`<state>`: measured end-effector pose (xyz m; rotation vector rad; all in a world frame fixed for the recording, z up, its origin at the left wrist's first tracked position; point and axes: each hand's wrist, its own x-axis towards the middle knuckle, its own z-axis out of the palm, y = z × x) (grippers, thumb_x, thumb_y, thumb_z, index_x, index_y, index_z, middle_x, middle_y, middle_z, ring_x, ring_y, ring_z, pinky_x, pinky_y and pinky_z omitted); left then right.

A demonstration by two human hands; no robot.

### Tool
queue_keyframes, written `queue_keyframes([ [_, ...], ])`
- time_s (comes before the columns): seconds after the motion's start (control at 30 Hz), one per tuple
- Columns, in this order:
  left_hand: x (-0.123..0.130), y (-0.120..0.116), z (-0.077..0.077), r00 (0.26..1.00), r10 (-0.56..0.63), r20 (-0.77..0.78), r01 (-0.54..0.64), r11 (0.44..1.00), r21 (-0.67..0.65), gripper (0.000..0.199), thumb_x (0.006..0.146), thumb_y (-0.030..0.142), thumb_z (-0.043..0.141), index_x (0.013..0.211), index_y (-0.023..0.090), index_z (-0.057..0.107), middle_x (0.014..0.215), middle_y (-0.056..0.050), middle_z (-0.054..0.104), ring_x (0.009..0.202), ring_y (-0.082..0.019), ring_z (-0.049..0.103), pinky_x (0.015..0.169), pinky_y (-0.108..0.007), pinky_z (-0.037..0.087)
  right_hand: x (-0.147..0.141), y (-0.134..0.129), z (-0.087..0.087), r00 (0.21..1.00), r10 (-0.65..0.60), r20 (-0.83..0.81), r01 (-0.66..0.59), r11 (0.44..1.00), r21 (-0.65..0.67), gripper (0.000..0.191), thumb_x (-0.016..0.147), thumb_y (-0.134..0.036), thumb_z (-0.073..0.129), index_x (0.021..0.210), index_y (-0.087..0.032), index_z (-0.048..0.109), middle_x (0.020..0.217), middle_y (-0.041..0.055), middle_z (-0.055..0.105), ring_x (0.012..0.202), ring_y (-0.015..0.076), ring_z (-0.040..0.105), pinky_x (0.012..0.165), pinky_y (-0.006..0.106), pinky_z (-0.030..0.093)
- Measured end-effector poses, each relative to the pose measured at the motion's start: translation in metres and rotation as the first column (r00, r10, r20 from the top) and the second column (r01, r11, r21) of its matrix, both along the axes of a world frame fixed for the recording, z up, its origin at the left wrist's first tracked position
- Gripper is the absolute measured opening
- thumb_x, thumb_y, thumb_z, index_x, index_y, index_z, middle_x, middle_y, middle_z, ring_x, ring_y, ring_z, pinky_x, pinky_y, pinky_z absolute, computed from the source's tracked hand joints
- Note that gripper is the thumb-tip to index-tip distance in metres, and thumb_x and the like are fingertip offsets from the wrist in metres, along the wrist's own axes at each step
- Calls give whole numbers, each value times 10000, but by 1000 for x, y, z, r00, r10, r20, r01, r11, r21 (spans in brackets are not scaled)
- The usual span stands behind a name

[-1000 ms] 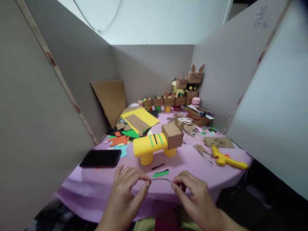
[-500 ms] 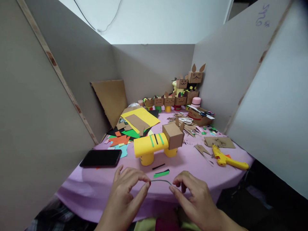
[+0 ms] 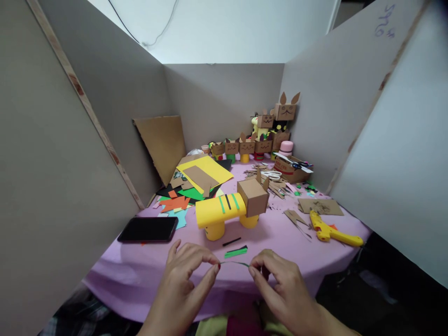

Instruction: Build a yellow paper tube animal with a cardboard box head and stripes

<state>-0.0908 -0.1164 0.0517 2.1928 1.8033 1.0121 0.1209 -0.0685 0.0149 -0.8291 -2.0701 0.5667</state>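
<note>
My left hand (image 3: pixel 191 275) pinches one end of a thin green paper strip (image 3: pixel 234 262). The other end sits between the thumb and forefinger of my right hand (image 3: pixel 276 277), so the strip spans the gap with a slight bend. Just beyond it lie several loose green strips (image 3: pixel 235 252) and a black strip (image 3: pixel 231 241) on the cloth. Behind those stands a yellow paper animal body (image 3: pixel 217 210) on yellow tube legs, with green and black stripes across its back. A cardboard box head (image 3: pixel 252 197) with pointed ears is at its right end.
A phone (image 3: pixel 148 229) lies left, a yellow glue gun (image 3: pixel 334 231) right. Paper scraps (image 3: pixel 175 203) and yellow sheets (image 3: pixel 219 170) cover the left back. White-handled scissors (image 3: pixel 271 175), a cardboard box (image 3: pixel 292 170) and finished cardboard animals (image 3: pixel 247 147) stand behind. Grey panels (image 3: pixel 224 93) enclose the table.
My right thumb and forefinger have closed on the strip's right end, and the strip is a little straighter. The left hand keeps its pinch. The view has shifted slightly.
</note>
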Motion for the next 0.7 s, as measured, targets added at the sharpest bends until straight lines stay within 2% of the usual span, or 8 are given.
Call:
queue_keyframes([
  [0.1, -1, 3, 2, 997, -4, 73, 6, 1000, -18, 143, 823, 353, 554, 741, 256, 621, 780, 10, 682, 800, -208, 634, 972, -496, 361, -3, 0, 3, 997, 11, -71, -22, 988, -153, 165, 859, -195, 468, 728, -182, 567, 670, 29, 578, 601, 158, 550, 559, 262, 411],
  [0.17, -1, 6, 5, 989, 3, 148, 1, 1000, -29, 162, 823, 359, 550, 736, 241, 618, 777, -5, 677, 794, -204, 633, 875, -413, 448, -7, 1, 5, 989, -7, -145, -39, 950, -311, 154, 836, -224, 508, 701, -182, 567, 652, 10, 554, 598, 150, 519, 550, 256, 389],
  [0.27, -4, 15, 10, 965, 16, 262, 0, 998, -62, 179, 825, 370, 541, 751, 223, 613, 799, -23, 674, 786, -195, 629, 732, -314, 490, -19, 4, 6, 955, -42, -294, -131, 829, -543, 152, 792, -277, 568, 677, -178, 559, 601, -33, 492, 552, 122, 442, 520, 244, 345],
  [0.33, -9, 22, 14, 946, 30, 323, -1, 996, -90, 185, 818, 382, 545, 762, 218, 608, 808, -23, 667, 781, -188, 618, 696, -286, 483, -31, 6, 7, 915, -67, -397, -221, 741, -634, 158, 761, -295, 598, 669, -174, 555, 583, -50, 475, 522, 104, 406, 499, 232, 323],
  [0.4, -16, 31, 18, 920, 46, 390, 3, 992, -124, 189, 809, 394, 552, 774, 215, 602, 811, -16, 650, 794, -183, 599, 701, -276, 470, -47, 8, 8, 866, -111, -487, -290, 682, -671, 167, 733, -296, 624, 649, -170, 553, 569, -53, 488, 500, 91, 400, 485, 222, 316],
  [0.5, -30, 48, 27, 868, 70, 491, 22, 984, -179, 195, 790, 407, 574, 788, 213, 590, 804, -2, 618, 818, -175, 563, 743, -276, 445, -73, 13, 12, 764, -210, -610, -374, 626, -684, 188, 695, -302, 653, 616, -163, 554, 538, -52, 512, 451, 72, 398, 456, 208, 314],
  [0.57, -38, 61, 35, 849, 94, 521, 22, 977, -212, 207, 779, 417, 584, 795, 210, 586, 787, 7, 597, 793, -166, 543, 720, -268, 427, -90, 18, 15, 685, -292, -667, -419, 592, -689, 196, 658, -309, 675, 605, -157, 562, 513, -54, 521, 413, 58, 386, 431, 198, 308],
  [0.7, -47, 88, 48, 828, 116, 548, 41, 963, -265, 256, 729, 445, 608, 786, 195, 599, 735, 18, 574, 692, -147, 509, 626, -253, 384, -114, 31, 22, 579, -412, -704, -428, 582, -692, 202, 604, -301, 692, 567, -157, 556, 468, -66, 520, 356, 38, 366, 387, 181, 277],
])
